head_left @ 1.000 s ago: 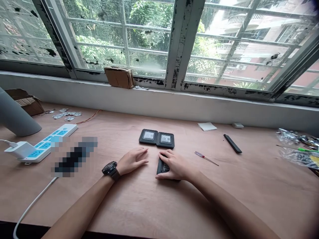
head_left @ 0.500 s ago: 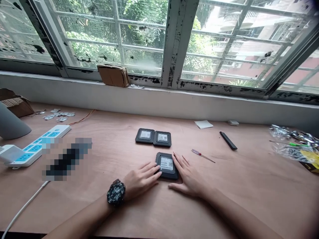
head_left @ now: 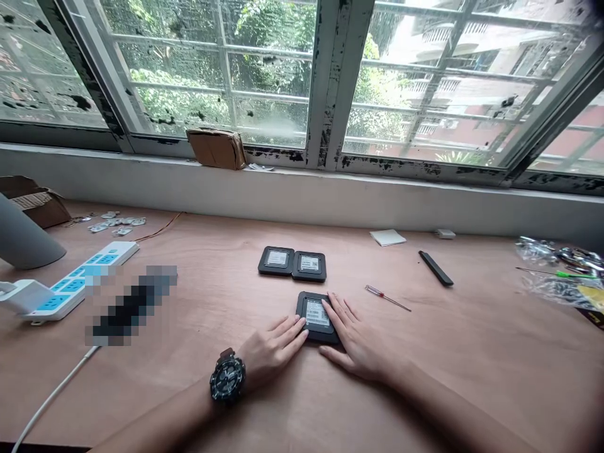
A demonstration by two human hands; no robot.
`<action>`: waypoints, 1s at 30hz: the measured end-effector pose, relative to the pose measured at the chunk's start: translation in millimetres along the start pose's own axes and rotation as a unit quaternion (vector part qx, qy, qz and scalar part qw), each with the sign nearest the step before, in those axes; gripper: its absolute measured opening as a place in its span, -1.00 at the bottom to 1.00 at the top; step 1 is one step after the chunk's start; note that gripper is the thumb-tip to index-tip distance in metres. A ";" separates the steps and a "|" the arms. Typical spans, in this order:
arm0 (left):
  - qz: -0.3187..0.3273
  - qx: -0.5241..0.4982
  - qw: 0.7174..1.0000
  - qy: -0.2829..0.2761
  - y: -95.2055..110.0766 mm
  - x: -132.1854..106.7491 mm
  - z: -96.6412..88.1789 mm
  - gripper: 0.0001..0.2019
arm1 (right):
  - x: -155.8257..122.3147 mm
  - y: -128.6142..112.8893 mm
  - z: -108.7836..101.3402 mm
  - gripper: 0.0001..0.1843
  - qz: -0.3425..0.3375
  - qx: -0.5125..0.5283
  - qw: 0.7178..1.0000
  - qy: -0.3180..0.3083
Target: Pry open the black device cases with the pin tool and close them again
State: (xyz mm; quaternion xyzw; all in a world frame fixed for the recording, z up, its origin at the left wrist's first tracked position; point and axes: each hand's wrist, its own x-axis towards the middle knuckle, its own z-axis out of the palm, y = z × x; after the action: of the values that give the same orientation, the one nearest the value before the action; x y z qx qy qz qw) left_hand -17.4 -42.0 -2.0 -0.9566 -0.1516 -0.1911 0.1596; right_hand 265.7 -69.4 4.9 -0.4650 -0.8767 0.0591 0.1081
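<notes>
A flat, black, squarish drive case with a white printed label lies on the table between my two hands. My left hand, below a black wristwatch, has its fingers stretched out, with the tips touching the case's lower left edge. Fingers apart, my right hand lies along the right side, its index fingertip over the edge of the label. Just behind are two similar black cases, side by side. A small screwdriver with a clear reddish handle lies to the right.
On the left are a white power strip, a pixelated dark object with a white cable, and a grey cylinder-like object. A black bar, a white pad and plastic-bagged parts lie right. A window backs the table.
My right index finger has shifted left onto the label's edge. My left hand has moved slightly right with the view and stays at the case's left edge. The case stays between them.
</notes>
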 end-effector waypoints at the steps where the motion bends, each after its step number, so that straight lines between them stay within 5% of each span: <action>1: 0.001 -0.001 1.000 0.000 -0.2 0.1 0.4 -0.63 | 0.1 -0.1 0.2 -0.04 0.002 -0.001 1.000 -0.001; 30: -0.017 -0.014 1.000 0.015 -1.3 0.5 3.7 -0.64 | -0.7 1.9 6.5 -0.06 0.012 0.039 0.999 0.008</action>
State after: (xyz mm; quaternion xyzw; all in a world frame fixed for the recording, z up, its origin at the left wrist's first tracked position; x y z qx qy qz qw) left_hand -16.3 -39.4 -4.8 -0.9530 -0.1626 -0.2100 0.1456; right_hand 266.0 -68.9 -1.9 -0.4713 -0.8673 0.0908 0.1320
